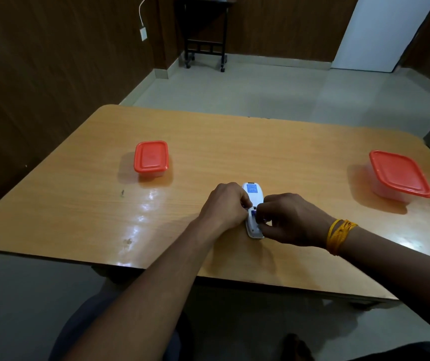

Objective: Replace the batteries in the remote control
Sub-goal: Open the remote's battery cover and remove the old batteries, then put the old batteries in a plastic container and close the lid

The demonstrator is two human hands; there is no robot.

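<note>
A white remote control (pixel 253 194) lies face down on the wooden table (pixel 208 152), with a blue label on its far end. Its near end shows an open battery compartment (pixel 253 225) with something blue inside. My left hand (pixel 224 207) grips the remote's left side with curled fingers. From the right, my right hand (pixel 289 220) has its fingertips curled at the compartment, pinching something small there; what it holds is mostly hidden by the fingers. A yellow thread band circles my right wrist.
A small clear container with an orange lid (pixel 151 158) stands at the left of the table. A larger one with an orange lid (pixel 400 174) stands at the right. A dark trolley (pixel 204 35) stands by the far wall.
</note>
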